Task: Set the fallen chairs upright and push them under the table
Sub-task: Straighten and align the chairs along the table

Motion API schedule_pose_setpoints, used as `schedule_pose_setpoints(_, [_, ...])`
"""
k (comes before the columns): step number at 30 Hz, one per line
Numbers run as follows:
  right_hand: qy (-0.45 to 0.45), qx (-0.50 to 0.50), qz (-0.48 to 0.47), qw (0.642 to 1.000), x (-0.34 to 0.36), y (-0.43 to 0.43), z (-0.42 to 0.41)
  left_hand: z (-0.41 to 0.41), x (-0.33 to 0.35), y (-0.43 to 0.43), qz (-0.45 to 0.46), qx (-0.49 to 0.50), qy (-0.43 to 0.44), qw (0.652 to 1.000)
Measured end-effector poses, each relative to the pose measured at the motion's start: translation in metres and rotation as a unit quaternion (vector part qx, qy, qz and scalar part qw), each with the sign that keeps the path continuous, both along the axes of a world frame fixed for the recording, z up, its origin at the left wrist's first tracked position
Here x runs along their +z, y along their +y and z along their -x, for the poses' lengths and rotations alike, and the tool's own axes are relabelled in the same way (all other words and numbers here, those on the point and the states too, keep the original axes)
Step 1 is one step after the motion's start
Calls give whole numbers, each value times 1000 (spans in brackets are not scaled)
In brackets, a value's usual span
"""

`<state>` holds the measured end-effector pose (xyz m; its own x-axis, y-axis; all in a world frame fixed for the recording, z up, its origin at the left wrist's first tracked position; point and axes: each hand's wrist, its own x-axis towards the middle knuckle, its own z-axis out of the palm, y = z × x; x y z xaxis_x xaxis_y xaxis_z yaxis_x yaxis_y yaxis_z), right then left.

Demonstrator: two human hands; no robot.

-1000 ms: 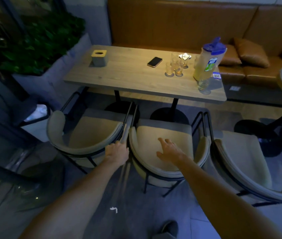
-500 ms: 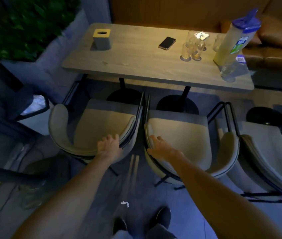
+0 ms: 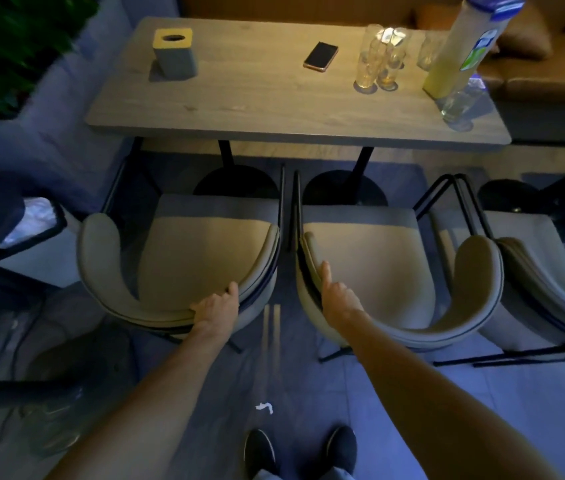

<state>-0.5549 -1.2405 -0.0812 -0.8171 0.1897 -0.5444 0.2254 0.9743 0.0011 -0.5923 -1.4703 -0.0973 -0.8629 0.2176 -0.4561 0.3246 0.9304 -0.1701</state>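
Left hand [image 3: 217, 308]: we see it at the end of a straight arm, its grip curled over the back rim of the left chair [image 3: 184, 265], fingers folded inside the rim.
Right hand [image 3: 338, 299]: it lies along the left rim of the middle chair [image 3: 378, 271], thumb pointing forward along the edge; we cannot tell whether this grip is closed on the rim.
Chairs: both stand upright side by side, armrests nearly touching, seats just short of the desk [image 3: 274, 98]; a third chair [image 3: 533, 278] stands to the right.
Surroundings: two black pedestal bases [image 3: 343, 187] stand under the desk ahead of the seats.
On the desk: a tissue box [image 3: 173, 51], a phone [image 3: 321, 56], glasses [image 3: 378, 60], a tall pitcher [image 3: 461, 53].
Materials: curved padded chair backs on thin black metal frames; wood-grain desk top; tiled floor [image 3: 291, 375].
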Motion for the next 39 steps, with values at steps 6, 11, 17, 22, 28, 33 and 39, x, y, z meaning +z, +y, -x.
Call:
schedule_pose_setpoints(6, [2,-5,14,1000,2,0,1,-1,-5,3,-9,-10,29,999])
schedule_pose_setpoints(11, [15,-19,31,999,1,0,-1,-9,-6,6,-26,-5,34,999])
schedule_pose_setpoints(17, [21,-44,60,997,2,0,-1,-15,-9,5,-49,2,33,998])
schedule_pose_setpoints(22, [23,-46,69,996,0,0,-1,-17,-11,5,-54,28,31,998])
schedule_pose_setpoints(28, [30,-41,67,996,-1,1,1,-16,-16,5,-54,54,28,997])
schedule_pose_setpoints(33, [31,-38,70,996,2,2,5,-19,-15,0,-56,62,26,996])
schedule_pose_setpoints(39, [26,-37,65,997,5,-1,6,-20,-14,0,-54,58,32,996])
